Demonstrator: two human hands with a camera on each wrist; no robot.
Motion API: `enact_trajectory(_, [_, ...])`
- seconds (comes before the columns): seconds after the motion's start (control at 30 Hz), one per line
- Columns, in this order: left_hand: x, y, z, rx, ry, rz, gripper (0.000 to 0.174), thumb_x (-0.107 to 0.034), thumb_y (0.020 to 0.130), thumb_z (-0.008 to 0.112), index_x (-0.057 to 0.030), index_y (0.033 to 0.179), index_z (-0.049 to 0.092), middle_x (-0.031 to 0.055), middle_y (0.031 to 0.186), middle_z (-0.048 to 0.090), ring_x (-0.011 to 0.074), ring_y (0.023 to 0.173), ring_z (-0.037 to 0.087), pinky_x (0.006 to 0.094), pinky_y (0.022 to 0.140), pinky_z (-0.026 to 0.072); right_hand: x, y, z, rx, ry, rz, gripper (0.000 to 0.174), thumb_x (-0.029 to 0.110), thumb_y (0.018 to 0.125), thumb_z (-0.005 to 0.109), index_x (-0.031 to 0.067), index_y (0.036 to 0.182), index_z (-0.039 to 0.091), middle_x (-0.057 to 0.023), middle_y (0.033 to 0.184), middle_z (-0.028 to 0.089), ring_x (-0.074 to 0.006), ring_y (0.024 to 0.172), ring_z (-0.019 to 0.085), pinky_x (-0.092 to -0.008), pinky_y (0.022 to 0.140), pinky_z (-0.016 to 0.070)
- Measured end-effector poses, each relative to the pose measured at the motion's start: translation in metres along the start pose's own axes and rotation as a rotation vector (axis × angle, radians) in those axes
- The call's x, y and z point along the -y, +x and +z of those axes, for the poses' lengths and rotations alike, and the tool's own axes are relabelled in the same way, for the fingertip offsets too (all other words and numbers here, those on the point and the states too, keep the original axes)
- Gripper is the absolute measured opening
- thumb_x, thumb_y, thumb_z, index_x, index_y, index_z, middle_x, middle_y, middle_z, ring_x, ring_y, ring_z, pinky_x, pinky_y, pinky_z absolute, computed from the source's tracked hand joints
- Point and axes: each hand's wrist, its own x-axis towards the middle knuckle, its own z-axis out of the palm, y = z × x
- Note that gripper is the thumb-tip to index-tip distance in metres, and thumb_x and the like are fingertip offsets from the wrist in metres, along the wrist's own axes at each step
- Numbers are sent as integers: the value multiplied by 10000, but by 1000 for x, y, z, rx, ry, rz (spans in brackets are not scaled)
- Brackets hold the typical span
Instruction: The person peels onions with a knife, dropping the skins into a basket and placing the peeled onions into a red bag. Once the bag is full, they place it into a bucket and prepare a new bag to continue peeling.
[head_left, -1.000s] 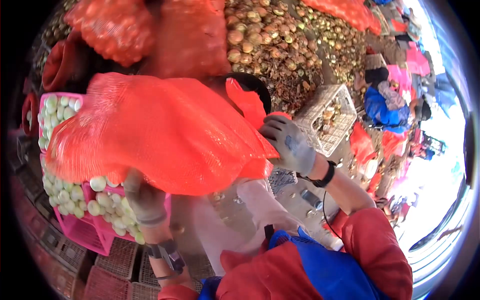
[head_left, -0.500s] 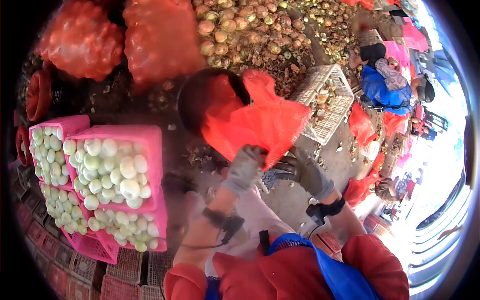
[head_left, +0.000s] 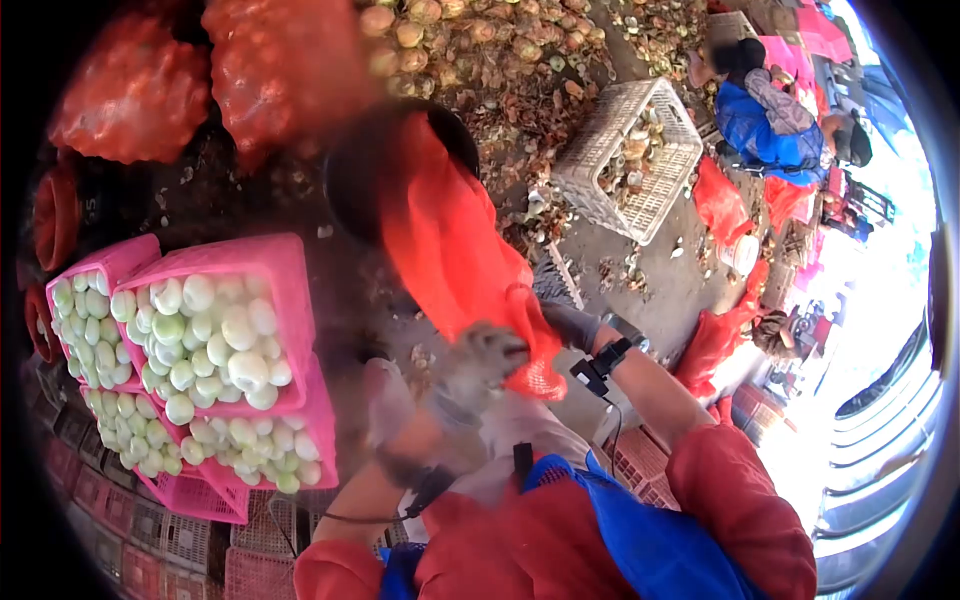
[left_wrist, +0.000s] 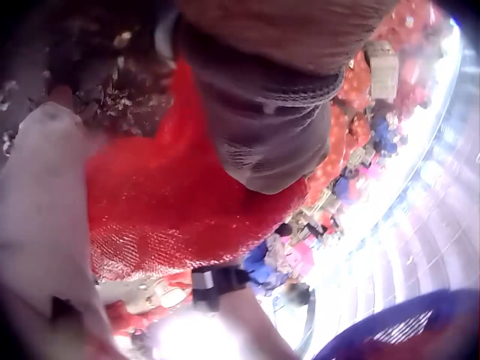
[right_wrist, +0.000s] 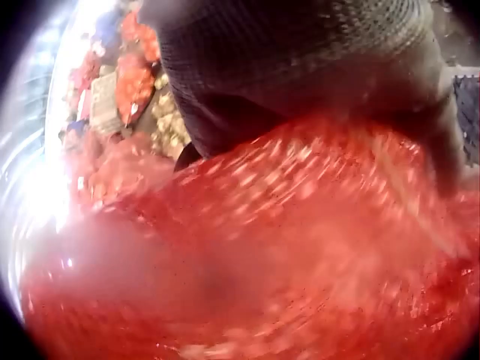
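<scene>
A red mesh bag (head_left: 450, 250) hangs long and narrow between my two gloved hands and a round black tub (head_left: 345, 185), with its far end over the tub's opening. My left hand (head_left: 487, 358), blurred in the head view, grips the near end of the bag from the left. On the other side, my right hand (head_left: 572, 325) holds the bag's edge, its fingertips hidden behind the mesh. In the left wrist view the bag (left_wrist: 180, 202) spreads below curled gloved fingers. Red mesh (right_wrist: 247, 270) fills the lower part of the right wrist view, beneath the glove.
Pink crates (head_left: 285, 260) of peeled onions stand at the left. Full red sacks (head_left: 135, 90) lie at the back left, beside a heap of unpeeled onions (head_left: 470, 40). A white crate (head_left: 575, 185) holding onion scraps stands right of the tub. Another person (head_left: 770, 120) is farther right.
The bag, spread wide across the front and left earlier, has swung right and gathered into a narrow strip. My left hand has moved right, from the crates to the bag's near end.
</scene>
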Motion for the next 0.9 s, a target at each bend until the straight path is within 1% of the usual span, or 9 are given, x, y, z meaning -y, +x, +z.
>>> enact_trajectory(0.13, [22, -3, -10, -834, -775, -400, 417, -12, 817, 656, -91, 1223, 706, 102, 1231, 682, 247, 1238, 591, 421, 1019, 516, 87, -38, 66, 33, 60, 11, 359, 174, 1100, 441, -25, 1385, 534, -58, 1265, 615, -134, 1124, 590, -253, 1014, 474])
enact_trajectory(0.2, [56, -18, -20, -1006, -1133, -589, 421, -160, 965, 649, -74, 1374, 600, 101, 1394, 595, 238, 1347, 520, 415, 1116, 456, 184, -86, 137, 111, -488, -446, 314, 166, 1064, 527, -14, 1305, 619, -48, 1217, 658, -122, 1062, 615, -266, 943, 508])
enact_trajectory(0.3, [59, -22, -51, -1133, -1219, -496, 526, -178, 1016, 592, -73, 1507, 436, 119, 1467, 526, 270, 1349, 514, 438, 1117, 460, 218, -113, 159, 21, -226, -182, 280, 269, 912, 728, 29, 1053, 696, 17, 766, 667, -85, 642, 633, -250, 570, 523])
enact_trajectory(0.43, [44, -72, -25, -1052, -1857, -542, 656, -234, 1017, 597, -87, 1578, 290, 127, 1533, 451, 299, 1379, 483, 457, 1130, 447, 221, -121, 200, 220, -54, -258, 319, 133, 961, 658, -11, 1245, 641, -15, 991, 692, -82, 853, 635, -249, 731, 520])
enact_trajectory(0.47, [28, -82, -13, -1030, -1808, -609, 643, -234, 1019, 593, -85, 1573, 303, 126, 1526, 460, 305, 1384, 479, 455, 1133, 442, 221, -122, 211, 267, 11, -229, 313, 129, 968, 645, -24, 1241, 638, -15, 1006, 695, -88, 901, 637, -264, 783, 527])
enact_trajectory(0.57, [-25, -109, 29, -964, -1664, -808, 604, -233, 1025, 581, -80, 1559, 343, 124, 1502, 486, 325, 1399, 468, 448, 1145, 426, 219, -112, 243, 19, 120, -708, 318, 106, 975, 617, -30, 1262, 622, -39, 1123, 689, -99, 1020, 629, -305, 898, 524])
enact_trajectory(0.73, [-28, -120, 28, -926, -1530, -950, 559, -213, 1019, 586, -67, 1525, 398, 120, 1458, 526, 315, 1375, 483, 427, 1136, 427, 202, -112, 276, -117, 29, -632, 344, 196, 942, 663, 10, 1231, 657, -39, 1122, 715, -168, 960, 688, -350, 882, 527])
enact_trajectory(0.83, [-5, -119, 10, -975, -1475, -916, 527, -184, 1005, 606, -53, 1487, 439, 115, 1416, 559, 283, 1325, 516, 403, 1112, 443, 214, -118, 274, 216, -859, -726, 191, 167, 942, 707, 22, 1065, 683, -111, 966, 716, -242, 833, 696, -359, 732, 542])
enact_trajectory(0.9, [12, -113, -6, -993, -1422, -878, 506, -165, 995, 620, -44, 1461, 467, 112, 1387, 581, 261, 1291, 538, 387, 1095, 454, 214, -123, 285, 437, -878, -728, 176, 159, 914, 721, 41, 1042, 693, -142, 966, 711, -309, 849, 697, -398, 743, 548])
